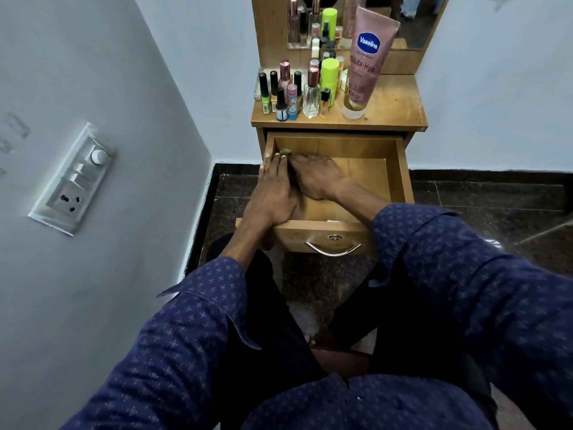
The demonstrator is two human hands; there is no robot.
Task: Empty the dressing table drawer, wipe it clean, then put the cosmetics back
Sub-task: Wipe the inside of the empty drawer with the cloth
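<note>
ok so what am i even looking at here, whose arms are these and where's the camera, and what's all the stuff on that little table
There is no machine here: a person is doing a chore with bare hands, and the single picture comes from a wide-angle camera worn on the head, looking forward and down. That is why you see the person's own two arms in blue patterned sleeves.

In front stands a small wooden dressing table with a mirror. Its drawer is pulled out, and what shows of its floor is bare. The cosmetics stand on the tabletop: nail polish bottles, perfume bottles, a lime green bottle and a pink Vaseline tube standing on its cap.

The left hand rests along the drawer's left side. The right hand lies flat in the drawer's far left corner, pressing on something greenish, perhaps a cloth; too little shows to tell.
</note>
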